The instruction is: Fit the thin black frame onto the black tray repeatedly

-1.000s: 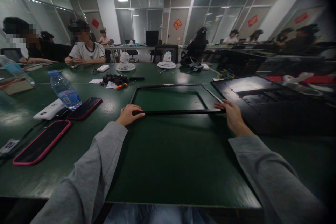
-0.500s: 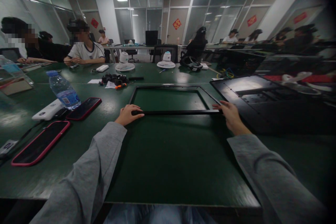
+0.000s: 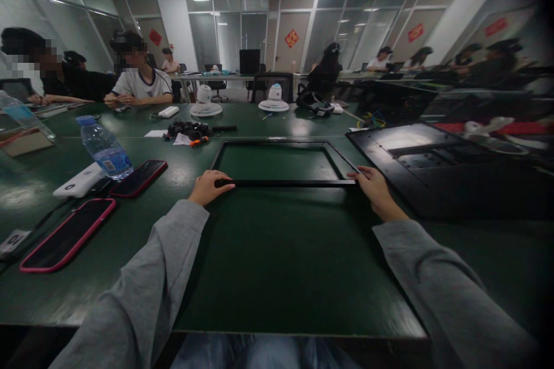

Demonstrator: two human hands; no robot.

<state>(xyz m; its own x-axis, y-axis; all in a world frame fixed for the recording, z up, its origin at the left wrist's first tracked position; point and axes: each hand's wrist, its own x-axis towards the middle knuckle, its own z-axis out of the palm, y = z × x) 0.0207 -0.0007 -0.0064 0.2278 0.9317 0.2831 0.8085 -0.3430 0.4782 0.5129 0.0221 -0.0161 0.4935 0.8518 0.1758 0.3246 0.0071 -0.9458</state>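
A thin black rectangular frame (image 3: pixel 285 184) is in front of me over the green table (image 3: pixel 285 265), its near bar slightly raised and its far bar by the table seam. My left hand (image 3: pixel 210 187) pinches the near left corner between thumb and fingers. At the near right corner, my right hand (image 3: pixel 373 185) grips the frame, with its fingertips on the side bar. Bare green tabletop shows through the opening. Right of the frame lies a large flat black panel (image 3: pixel 437 184), close to my right hand.
On the left are a water bottle (image 3: pixel 105 149), a white power bank (image 3: pixel 80 180), and two red-edged phones (image 3: pixel 69 235). Beyond the frame are a dark tangled bundle (image 3: pixel 188 130), white fans (image 3: pixel 206 108) and a black headset (image 3: pixel 315 104). Several people sit around.
The frame's near side has shifted slightly to the left, with both hands still holding it. My right hand has moved a little inward. Objects on the table stay put.
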